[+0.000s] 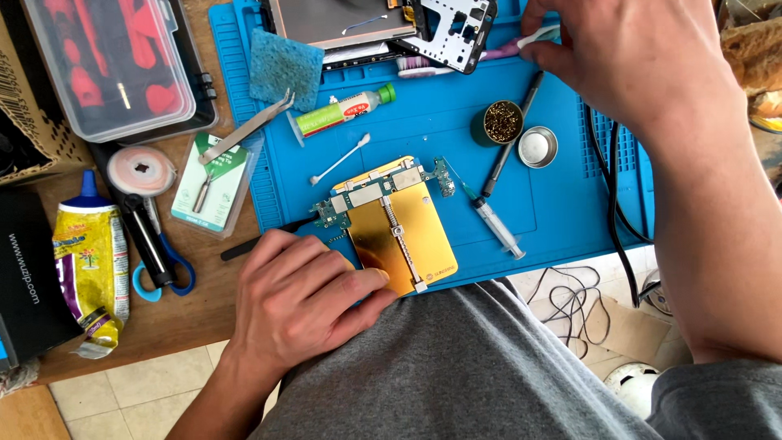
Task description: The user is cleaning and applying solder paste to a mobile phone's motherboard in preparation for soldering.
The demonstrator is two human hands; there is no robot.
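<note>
While a blue silicone work mat (562,204) covers the brown wooden tabletop (187,318) above pale floor tiles (155,391), the left hand (305,297) lies at seven o'clock, fingers loosely curled, thumb pressing the gold metal holder plate (407,236) that clamps a green circuit board (383,191) at centre. At one o'clock, the right hand (635,57) pinches a white-tipped slim tool (538,37).

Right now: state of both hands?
Left hand: fingers curled, resting on the gold holder plate, gripping nothing visible.
Right hand: closed on the toothbrush handle at the mat's far edge.
</note>
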